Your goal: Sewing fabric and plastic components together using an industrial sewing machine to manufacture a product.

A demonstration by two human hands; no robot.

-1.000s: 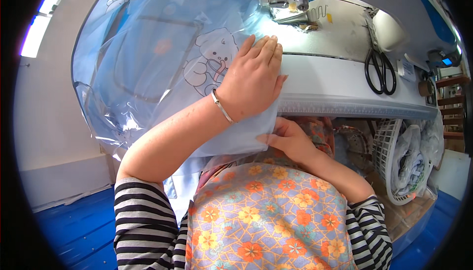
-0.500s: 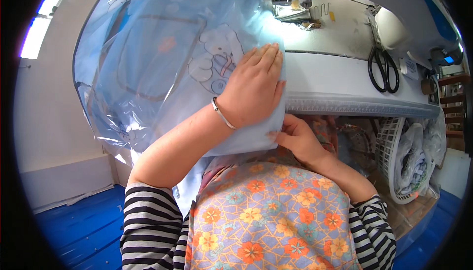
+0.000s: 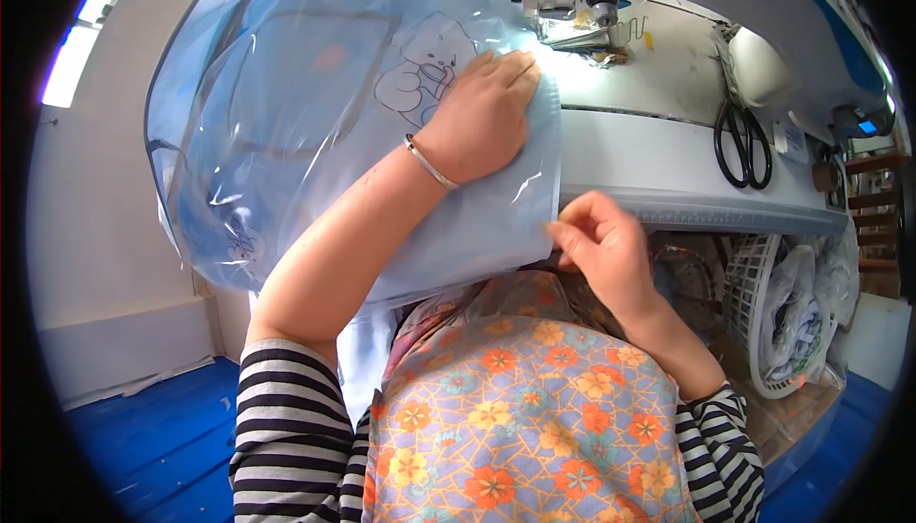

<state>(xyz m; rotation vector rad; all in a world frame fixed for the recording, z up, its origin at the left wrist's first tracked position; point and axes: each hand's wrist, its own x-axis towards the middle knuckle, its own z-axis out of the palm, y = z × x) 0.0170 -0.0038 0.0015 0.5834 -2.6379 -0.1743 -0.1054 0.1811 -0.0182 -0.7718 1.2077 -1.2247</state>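
A large, shiny light-blue plastic sheet (image 3: pixel 477 237) with printed cartoon animals lies over the left of the sewing table and hangs toward my lap. Pressing down on it, my left hand (image 3: pixel 482 120) rests with its palm down and fingers stretched toward the lit needle area of the sewing machine (image 3: pixel 763 8). The sheet's right edge shows a line of small stitch marks. At its lower right edge, my right hand (image 3: pixel 608 248) pinches the border between thumb and fingers. The machine's needle and presser foot are hard to make out in the glare.
Black-handled scissors (image 3: pixel 742 146) lie on the white table at the right. A ruler strip (image 3: pixel 725 216) runs along the front edge. Below stands a white plastic basket (image 3: pixel 749 308) with bagged material. A roll of tape (image 3: pixel 826 177) sits at the far right.
The sheet has slid forward toward the needle, with my left hand moving slightly up on it. My right hand has come up from under the table edge, its fingers at the sheet's border.
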